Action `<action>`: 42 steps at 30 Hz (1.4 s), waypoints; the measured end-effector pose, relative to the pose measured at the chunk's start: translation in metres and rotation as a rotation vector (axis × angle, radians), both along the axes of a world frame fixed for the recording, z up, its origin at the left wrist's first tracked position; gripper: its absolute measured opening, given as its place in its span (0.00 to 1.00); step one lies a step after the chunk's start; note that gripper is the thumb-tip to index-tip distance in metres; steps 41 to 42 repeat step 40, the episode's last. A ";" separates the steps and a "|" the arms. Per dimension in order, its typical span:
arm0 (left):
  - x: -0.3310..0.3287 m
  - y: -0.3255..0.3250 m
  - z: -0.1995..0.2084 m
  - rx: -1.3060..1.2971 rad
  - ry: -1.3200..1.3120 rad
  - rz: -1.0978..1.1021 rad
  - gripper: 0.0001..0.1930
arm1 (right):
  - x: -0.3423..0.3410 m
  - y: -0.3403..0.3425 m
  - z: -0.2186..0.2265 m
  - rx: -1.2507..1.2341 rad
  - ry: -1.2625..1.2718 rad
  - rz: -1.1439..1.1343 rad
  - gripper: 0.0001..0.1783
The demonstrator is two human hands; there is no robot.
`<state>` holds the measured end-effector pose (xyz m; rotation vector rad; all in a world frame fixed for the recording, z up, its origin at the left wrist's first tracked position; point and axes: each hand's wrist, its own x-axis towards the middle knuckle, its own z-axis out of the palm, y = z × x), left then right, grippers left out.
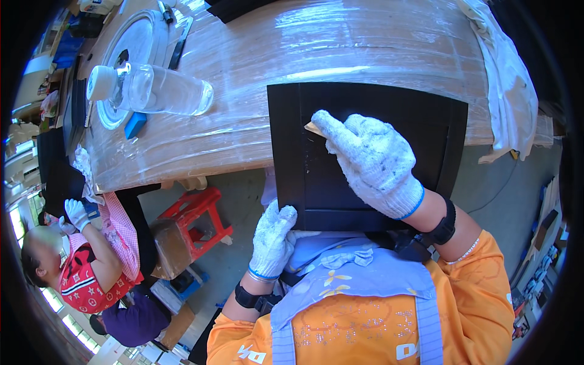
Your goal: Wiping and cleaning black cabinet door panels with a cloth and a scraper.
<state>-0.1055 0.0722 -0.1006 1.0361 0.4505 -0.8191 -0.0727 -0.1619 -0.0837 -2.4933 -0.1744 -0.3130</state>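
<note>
A black framed panel (377, 100) with a recessed middle rests partly on the wrapped table and leans toward my body. My left hand (272, 240), in a white knit glove, is closed on the panel's near left corner, its thumb pointing up along the edge. Over the panel's face, my right hand (377, 164), in a smudged white glove with a blue cuff, pinches a small tan flat piece (313, 128). The tip of that piece sits near the seam of the left frame strip, where small pale specks show. Most of the piece is hidden under the fingers.
A clear plastic bottle (164, 89) lies on the plastic-wrapped table (237, 55), near a blue block (135, 125) and a round grey disc (161, 36). White cloth (508, 85) hangs at right. A red stool (207, 222) and co-workers (97, 267) are at left.
</note>
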 end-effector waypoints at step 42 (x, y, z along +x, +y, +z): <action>-0.001 0.031 0.018 0.076 -0.167 -0.281 0.37 | -0.045 -0.072 0.066 0.490 -0.100 -0.229 0.22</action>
